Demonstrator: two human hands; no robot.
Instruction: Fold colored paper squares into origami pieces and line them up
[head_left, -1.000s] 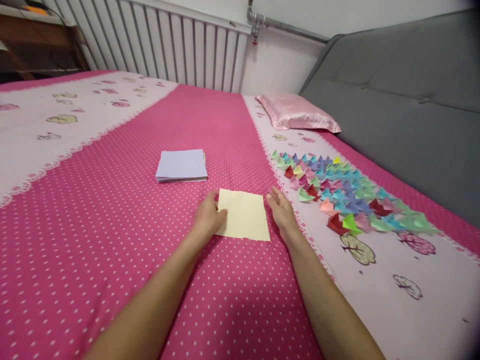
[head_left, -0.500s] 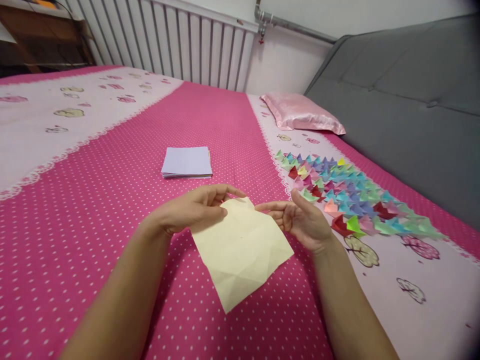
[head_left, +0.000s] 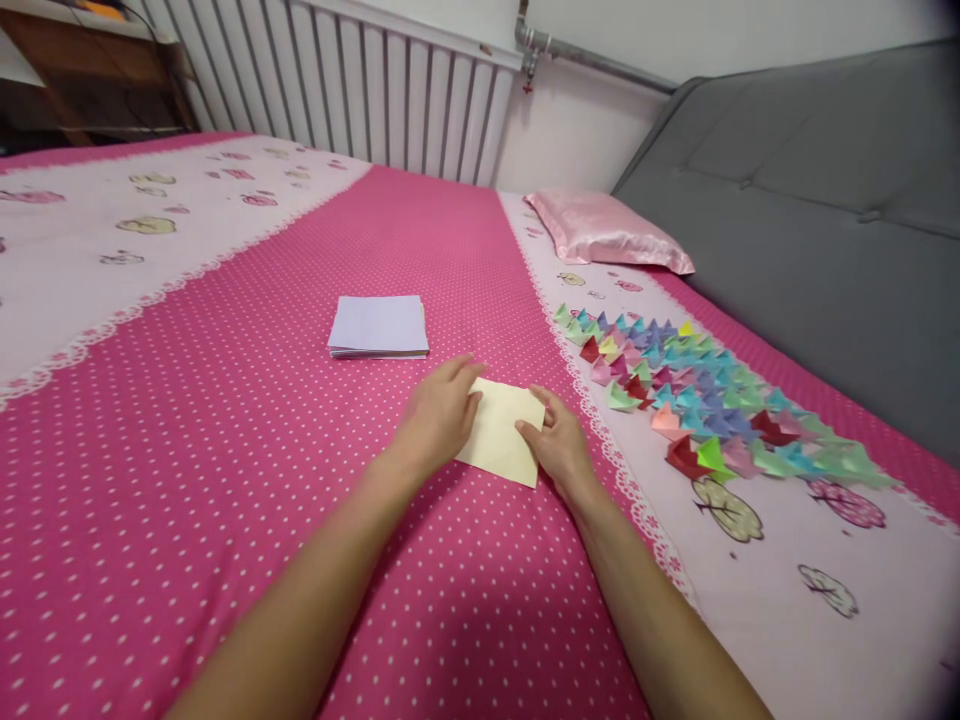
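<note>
A pale yellow square sheet of paper is in the middle of the head view, just above the pink dotted bedspread. My right hand pinches its right side, the thumb on top and the fingers behind. At the paper's left edge is my left hand, slightly blurred, with its thumb and fingers closed about that edge. Part of the paper's left side is hidden by the left hand. Beyond my left hand lies a stack of lilac paper.
Several rows of small folded paper pieces in many colours stand on the right. Behind them are a pink satin pillow and a grey padded headboard. A white radiator lines the far wall.
The paper has gone from hanging tilted with a corner toward me to a smaller, flatter-looking square farther away. My left hand has moved right, and my right hand now grips the right side.
</note>
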